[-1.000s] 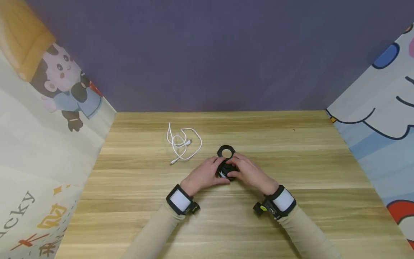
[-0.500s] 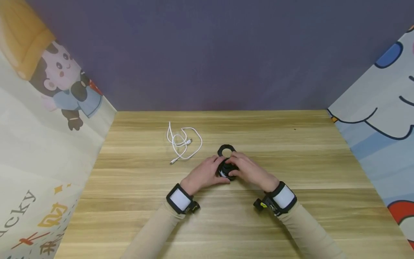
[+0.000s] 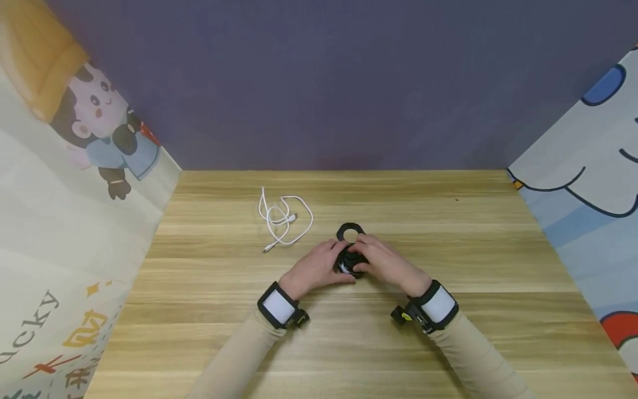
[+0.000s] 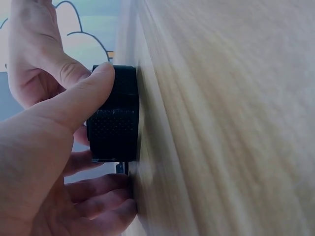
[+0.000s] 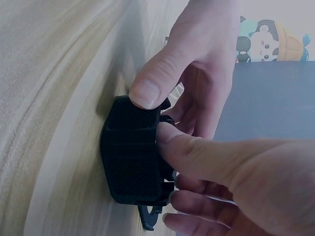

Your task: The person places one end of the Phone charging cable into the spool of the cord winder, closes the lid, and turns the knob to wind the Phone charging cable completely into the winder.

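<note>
A black, many-sided case with textured side panels (image 4: 114, 130) sits low on the wooden tabletop. In the head view my left hand (image 3: 315, 271) grips it from the left, its thumb along the near side and its fingers at the far side. My right hand (image 3: 391, 269) reaches in from the right, thumb and fingers curled onto black parts at the top of the case (image 5: 129, 169). Those fingers hide most of the inside; a small pale patch shows there. Just beyond the case lies a black ring (image 3: 341, 230) with a round hole.
A loosely looped white cable (image 3: 292, 218) with plugs at its ends lies on the table (image 3: 224, 266), left of and beyond the hands. A dark wall (image 3: 339, 83) stands behind the table's back edge. Printed cartoon panels rise on both sides.
</note>
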`<state>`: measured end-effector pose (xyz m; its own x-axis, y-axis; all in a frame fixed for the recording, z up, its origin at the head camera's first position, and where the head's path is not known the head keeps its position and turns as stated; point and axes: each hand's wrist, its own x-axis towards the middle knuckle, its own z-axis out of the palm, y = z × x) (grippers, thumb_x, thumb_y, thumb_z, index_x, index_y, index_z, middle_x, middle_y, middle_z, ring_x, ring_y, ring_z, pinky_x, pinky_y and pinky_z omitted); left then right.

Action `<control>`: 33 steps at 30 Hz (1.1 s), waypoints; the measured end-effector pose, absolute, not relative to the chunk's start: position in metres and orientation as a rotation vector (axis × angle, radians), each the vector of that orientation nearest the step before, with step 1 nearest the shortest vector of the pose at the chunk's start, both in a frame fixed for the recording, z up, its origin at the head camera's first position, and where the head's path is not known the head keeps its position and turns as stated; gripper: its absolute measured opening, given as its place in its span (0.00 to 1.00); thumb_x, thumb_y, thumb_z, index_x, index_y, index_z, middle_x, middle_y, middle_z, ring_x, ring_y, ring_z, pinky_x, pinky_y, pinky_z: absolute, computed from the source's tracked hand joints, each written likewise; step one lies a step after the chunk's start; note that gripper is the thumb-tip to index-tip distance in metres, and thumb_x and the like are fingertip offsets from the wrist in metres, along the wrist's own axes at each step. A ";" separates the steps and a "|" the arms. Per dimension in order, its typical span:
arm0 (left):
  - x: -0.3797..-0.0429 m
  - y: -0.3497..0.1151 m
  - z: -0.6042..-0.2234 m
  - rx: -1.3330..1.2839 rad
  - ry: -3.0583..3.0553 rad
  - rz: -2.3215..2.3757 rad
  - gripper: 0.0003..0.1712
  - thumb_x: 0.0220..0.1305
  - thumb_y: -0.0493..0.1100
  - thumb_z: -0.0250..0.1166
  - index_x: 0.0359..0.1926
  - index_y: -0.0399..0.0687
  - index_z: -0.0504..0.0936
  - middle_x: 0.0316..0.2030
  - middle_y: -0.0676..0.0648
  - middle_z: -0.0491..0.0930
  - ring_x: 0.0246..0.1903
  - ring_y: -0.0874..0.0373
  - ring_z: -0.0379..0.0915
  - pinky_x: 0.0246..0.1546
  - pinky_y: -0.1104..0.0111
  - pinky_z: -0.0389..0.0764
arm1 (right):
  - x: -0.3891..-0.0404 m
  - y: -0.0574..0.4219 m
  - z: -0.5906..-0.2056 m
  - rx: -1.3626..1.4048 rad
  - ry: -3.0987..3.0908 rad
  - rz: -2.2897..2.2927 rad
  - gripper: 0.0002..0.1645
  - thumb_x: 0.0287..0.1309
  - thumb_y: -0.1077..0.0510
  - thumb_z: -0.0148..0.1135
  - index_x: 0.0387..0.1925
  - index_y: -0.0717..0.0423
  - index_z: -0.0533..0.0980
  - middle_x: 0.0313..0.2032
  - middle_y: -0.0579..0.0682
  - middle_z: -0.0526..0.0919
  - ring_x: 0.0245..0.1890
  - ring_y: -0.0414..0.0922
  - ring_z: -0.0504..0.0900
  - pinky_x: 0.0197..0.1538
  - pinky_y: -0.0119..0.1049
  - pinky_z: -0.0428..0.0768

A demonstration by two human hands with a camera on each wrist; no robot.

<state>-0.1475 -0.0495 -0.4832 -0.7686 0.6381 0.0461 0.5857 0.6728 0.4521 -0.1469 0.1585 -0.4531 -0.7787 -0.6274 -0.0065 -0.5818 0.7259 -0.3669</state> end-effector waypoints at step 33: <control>-0.170 -0.127 -0.464 1.242 2.907 0.621 0.35 0.64 0.55 0.74 0.64 0.39 0.79 0.63 0.38 0.79 0.64 0.44 0.74 0.72 0.49 0.68 | -0.137 0.170 -0.465 -1.117 2.984 -0.742 0.22 0.67 0.52 0.70 0.58 0.59 0.82 0.42 0.46 0.80 0.33 0.37 0.74 0.35 0.32 0.78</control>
<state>-0.1699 -0.1266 -0.4642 -0.6999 0.6794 0.2205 0.7101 0.6290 0.3164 -0.1369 0.1700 -0.4650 -0.7595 -0.5907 0.2723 -0.6495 0.6654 -0.3681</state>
